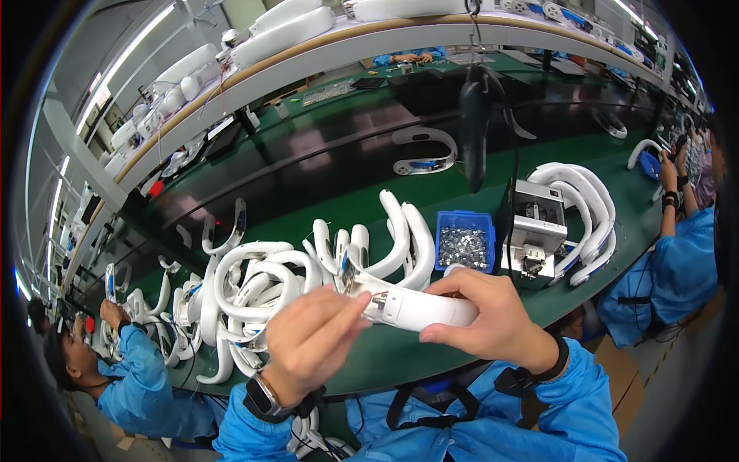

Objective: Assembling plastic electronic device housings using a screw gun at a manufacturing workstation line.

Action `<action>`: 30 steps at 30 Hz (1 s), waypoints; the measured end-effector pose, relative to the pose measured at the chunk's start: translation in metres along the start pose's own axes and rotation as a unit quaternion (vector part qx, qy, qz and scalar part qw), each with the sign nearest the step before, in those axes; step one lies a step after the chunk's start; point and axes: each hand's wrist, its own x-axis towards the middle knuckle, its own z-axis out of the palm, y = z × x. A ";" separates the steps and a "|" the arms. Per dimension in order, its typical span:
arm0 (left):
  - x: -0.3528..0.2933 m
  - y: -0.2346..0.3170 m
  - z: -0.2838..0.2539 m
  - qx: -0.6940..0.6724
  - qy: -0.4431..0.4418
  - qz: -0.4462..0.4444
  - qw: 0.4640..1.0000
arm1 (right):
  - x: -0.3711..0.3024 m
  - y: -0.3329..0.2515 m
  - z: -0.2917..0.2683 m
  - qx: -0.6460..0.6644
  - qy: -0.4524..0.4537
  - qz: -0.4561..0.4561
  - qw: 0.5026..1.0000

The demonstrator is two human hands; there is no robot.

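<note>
In front of my chest I hold a white curved plastic housing (423, 309), its left end open with wires and small parts showing inside. My right hand (496, 316) wraps round its right part, thumb below and fingers over the top. At the open end, the fingers of my left hand (314, 339) are pinched together against the housing; whatever lies between the fingertips is hidden. More white curved housings (396, 235) stand just behind, close to the held one. Beyond my right hand, a blue bin (465, 212) holds many small metal parts (462, 250).
A metal benchtop machine (539, 206) stands right of the bin, with stacked white curved housings (589, 208) beside it. A dark powered screwdriver (473, 127) hangs overhead. Left lies a heap of white housings (254, 281). Co-workers in blue sit at left (142, 377) and right (670, 266).
</note>
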 end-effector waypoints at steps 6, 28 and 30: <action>0.017 -0.026 0.000 0.100 0.077 0.023 0.992 | 0.004 0.003 0.034 -0.161 0.080 -0.039 0.983; -0.011 -0.047 0.038 -0.666 0.057 -0.428 0.608 | 0.007 0.043 0.059 -0.293 0.129 -0.243 0.916; -0.010 -0.043 0.045 -0.622 0.064 -0.406 0.666 | 0.007 0.043 0.054 -0.297 0.129 -0.255 0.911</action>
